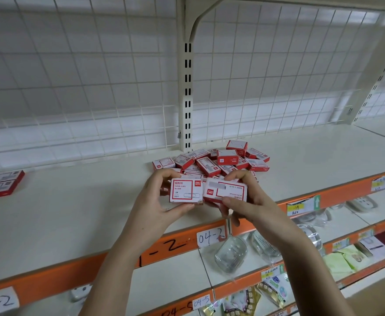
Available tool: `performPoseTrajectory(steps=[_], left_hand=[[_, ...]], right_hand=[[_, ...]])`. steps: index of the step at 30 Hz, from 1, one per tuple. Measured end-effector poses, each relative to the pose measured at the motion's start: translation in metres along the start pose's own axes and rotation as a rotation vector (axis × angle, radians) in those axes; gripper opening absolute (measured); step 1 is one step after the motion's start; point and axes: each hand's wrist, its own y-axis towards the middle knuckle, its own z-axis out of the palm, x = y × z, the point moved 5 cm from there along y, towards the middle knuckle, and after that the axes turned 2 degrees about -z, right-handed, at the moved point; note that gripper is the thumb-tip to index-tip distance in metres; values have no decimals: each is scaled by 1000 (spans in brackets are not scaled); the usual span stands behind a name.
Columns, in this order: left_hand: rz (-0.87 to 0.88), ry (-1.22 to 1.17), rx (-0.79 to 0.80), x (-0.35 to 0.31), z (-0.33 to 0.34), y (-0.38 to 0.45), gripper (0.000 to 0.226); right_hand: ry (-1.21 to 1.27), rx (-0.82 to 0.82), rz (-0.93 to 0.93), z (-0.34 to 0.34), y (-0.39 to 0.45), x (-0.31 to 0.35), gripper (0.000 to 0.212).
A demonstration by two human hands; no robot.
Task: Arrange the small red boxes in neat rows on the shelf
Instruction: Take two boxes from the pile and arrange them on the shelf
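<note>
A loose heap of small red and white boxes lies on the white shelf, near the upright post. My left hand grips a paper clip box with its label facing me. My right hand holds a second small box, label upside down, right beside the first. Both boxes hover just in front of the heap. At the shelf's far left lie two red boxes flat, side by side.
A white wire grid back panel and a slotted post stand behind the shelf. An orange front strip carries handwritten labels. Lower shelves hold clear packets and other stationery.
</note>
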Motion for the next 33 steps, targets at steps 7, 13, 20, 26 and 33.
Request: performPoseTrajectory(steps=[7,13,20,26,33], left_hand=[[-21,7,0,6,-3,1,52],[-24,20,2,10,-3,0,53],[-20,-27,-44,10,-6,1,54],[-22,-20,-33,11,-5,0,53],[-17,34,-41,16,-4,-1,55]], right_hand=[[-56,17,-6,1,4,-6,44],[-3,-59,45,2,7,-16,37],[282,-113,158,7,14,-27,12],[356,-252,220,7,18,-36,17],[452,-247,202,17,21,-34,36]])
